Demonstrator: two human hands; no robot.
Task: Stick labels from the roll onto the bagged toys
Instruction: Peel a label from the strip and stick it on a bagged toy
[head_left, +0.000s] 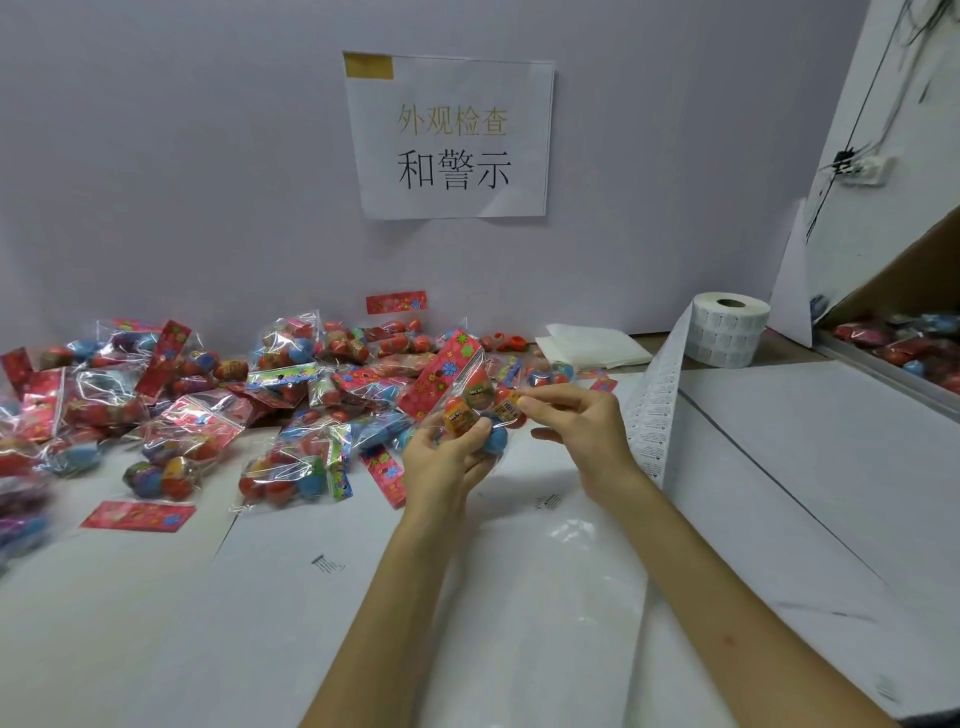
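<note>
— Where is the bag being worked on?
— The bagged toy (470, 400) is held up above the counter (156, 623), near the middle, just in front of the pile of bagged toys (208, 410) spread over the far left.
— And the hands?
— The left hand (447, 460) cups the bag from below, fingers curled round its lower part. The right hand (584, 428) meets it from the right, thumb and forefinger pinched on the bag's right edge, the other fingers loosely curled. A small barcoded patch shows at that pinch; whether it is a label off the roll I cannot tell.
— The roll itself?
— The label roll (730, 327) stands on end at the far right, near the wall. Its strip of labels (655, 410) runs toward the near side, passing just behind the right hand.
— Anything else?
— A folded white stack (592, 347) lies left of the roll, a cardboard box (904, 291) holding more bags sits at the right edge, and a paper sign (449, 137) hangs on the wall.
</note>
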